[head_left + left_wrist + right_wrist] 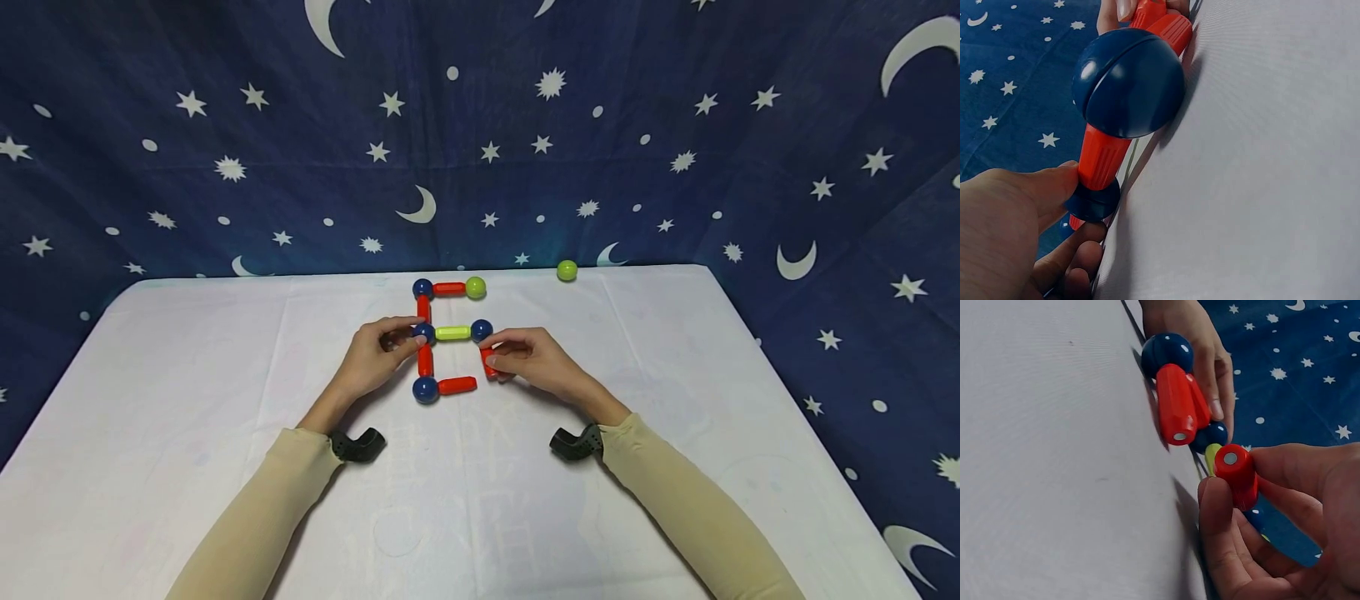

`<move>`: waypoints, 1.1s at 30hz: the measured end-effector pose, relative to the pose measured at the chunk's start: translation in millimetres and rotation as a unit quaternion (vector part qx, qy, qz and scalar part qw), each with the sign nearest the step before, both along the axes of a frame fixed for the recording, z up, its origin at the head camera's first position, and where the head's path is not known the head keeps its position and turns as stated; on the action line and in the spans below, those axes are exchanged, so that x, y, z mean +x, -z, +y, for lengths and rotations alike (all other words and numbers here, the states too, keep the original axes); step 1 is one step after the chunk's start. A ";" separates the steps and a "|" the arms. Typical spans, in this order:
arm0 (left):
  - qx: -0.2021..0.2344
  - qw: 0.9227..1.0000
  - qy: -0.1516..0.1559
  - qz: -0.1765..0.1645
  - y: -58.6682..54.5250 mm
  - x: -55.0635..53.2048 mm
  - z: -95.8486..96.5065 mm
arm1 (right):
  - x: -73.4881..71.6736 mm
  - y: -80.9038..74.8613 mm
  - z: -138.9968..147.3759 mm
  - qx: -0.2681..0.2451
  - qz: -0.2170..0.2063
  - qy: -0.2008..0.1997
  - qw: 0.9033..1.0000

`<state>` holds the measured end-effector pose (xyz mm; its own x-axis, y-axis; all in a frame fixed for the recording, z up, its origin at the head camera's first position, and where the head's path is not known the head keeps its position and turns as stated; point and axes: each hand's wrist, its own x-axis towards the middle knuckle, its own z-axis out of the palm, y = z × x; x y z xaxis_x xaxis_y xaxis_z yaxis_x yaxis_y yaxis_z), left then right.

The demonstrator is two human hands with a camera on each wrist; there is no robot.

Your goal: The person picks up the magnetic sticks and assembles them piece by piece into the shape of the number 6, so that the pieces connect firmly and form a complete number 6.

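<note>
On the white table a frame of balls and magnetic rods lies between my hands. My left hand (375, 358) pinches the middle blue ball (424, 334) on its left side between thumb and fingers. From that ball a yellow-green rod (453, 333) runs right to another blue ball (482, 330). My right hand (538, 362) pinches a red rod (1244, 481), a silver disc on its end, just below the right blue ball; whether they touch I cannot tell. A bottom red rod (457, 385) sticks out from the near blue ball (425, 390), its right end free.
At the frame's far side, a red rod (449, 288) joins a blue ball (423, 288) to a green ball (476, 287). A loose green ball (567, 270) sits near the table's back edge. Behind hangs a dark blue star-patterned cloth (480, 192).
</note>
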<state>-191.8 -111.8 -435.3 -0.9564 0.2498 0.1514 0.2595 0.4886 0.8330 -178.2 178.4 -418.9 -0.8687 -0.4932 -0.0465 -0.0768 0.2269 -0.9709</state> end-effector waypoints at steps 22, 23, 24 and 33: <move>0.000 1.000 -0.001 0.002 0.3 0.9 -0.9 | -1.1 12.3 -4.5 -0.023 -0.012 0.036 0.999; 0.000 1.000 -0.001 0.001 0.3 0.9 -0.9 | -1.1 12.3 -4.8 -0.023 -0.013 0.037 0.999; 0.000 1.000 -0.001 0.001 0.3 1.0 -0.9 | -1.0 12.4 -5.0 -0.024 -0.014 0.038 0.999; 0.000 1.000 0.001 0.004 0.3 0.8 -0.8 | -1.1 14.5 -5.3 -0.030 -0.005 0.049 0.998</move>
<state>-191.0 -112.6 -435.6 -0.9544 0.2522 0.1598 0.2680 0.4876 0.8310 -179.4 173.1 -433.5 -0.9129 -0.4072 -0.0288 -0.0471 0.1752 -0.9834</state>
